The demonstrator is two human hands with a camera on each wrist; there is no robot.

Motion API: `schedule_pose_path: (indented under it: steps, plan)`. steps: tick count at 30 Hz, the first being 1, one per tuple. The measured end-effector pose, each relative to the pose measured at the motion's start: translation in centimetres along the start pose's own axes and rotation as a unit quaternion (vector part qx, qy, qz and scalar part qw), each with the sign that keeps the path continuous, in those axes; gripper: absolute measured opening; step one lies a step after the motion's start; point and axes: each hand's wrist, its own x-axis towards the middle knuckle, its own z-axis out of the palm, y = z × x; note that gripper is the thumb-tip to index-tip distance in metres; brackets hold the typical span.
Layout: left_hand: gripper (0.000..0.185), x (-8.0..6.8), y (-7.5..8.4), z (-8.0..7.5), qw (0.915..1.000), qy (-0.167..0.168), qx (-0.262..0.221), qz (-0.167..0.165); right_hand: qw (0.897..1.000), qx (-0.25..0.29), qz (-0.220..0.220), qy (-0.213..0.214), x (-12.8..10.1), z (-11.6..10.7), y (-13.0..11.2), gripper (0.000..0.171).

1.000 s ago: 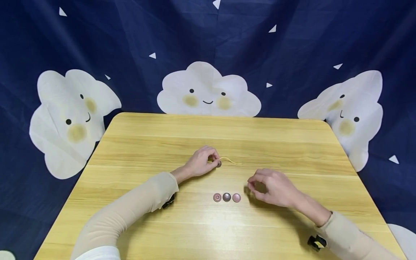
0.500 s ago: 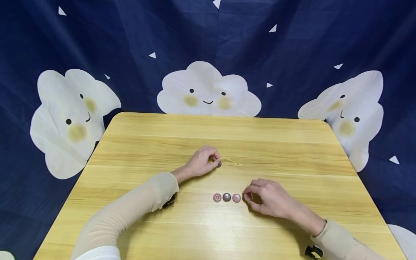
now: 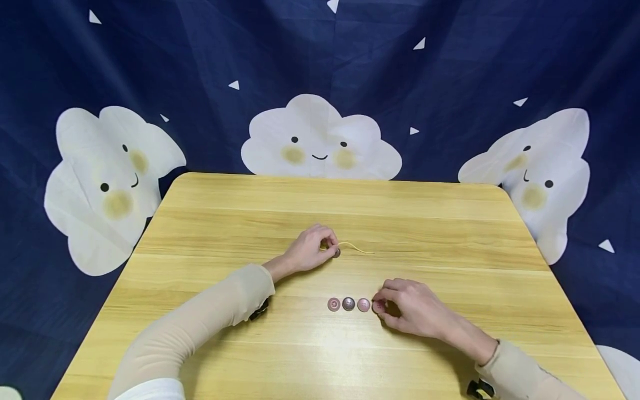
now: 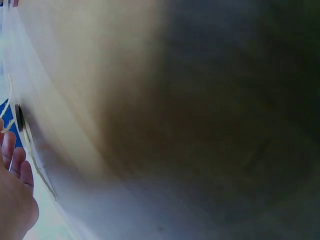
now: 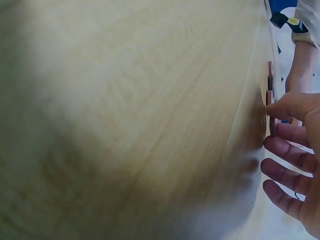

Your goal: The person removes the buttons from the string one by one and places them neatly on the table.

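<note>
My left hand [image 3: 312, 248] pinches a thin yellow string [image 3: 356, 247] at mid-table. A dark button [image 3: 336, 253] sits on the string just below the fingertips; the left wrist view shows the same button [image 4: 19, 118] with string on both sides of it. In front of it lies a row of buttons: a pinkish one [image 3: 334, 304], a dark grey one [image 3: 348, 304] and a pink one [image 3: 363, 305]. At the row's right end my right hand [image 3: 417, 308] holds a reddish button [image 3: 379, 306] between thumb and index finger, close beside the pink one.
Everything rests on a wooden table [image 3: 280, 355] with rounded far corners. Behind it hangs a dark blue curtain [image 3: 210, 50] printed with clouds. A black device [image 3: 482, 389] is strapped at my right wrist, another [image 3: 259, 310] at the left.
My right hand has come left and nearer to me, bringing the reddish button beside the row's right end. The left hand, string and dark button have stayed put.
</note>
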Motion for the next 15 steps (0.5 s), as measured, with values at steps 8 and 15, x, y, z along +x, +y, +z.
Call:
schedule_pose_path:
  steps: [8,15]
  plan:
    - [0.006,-0.08,0.12,-0.05,1.0000,-0.002,0.004,0.002,1.000,-0.008,0.002,0.003,0.16,0.24,-0.01,0.015]
    - [0.003,0.00,0.12,0.08,1.0000,-0.001,0.006,0.006,1.000,-0.002,0.001,0.009,0.25,0.38,0.17,0.013]
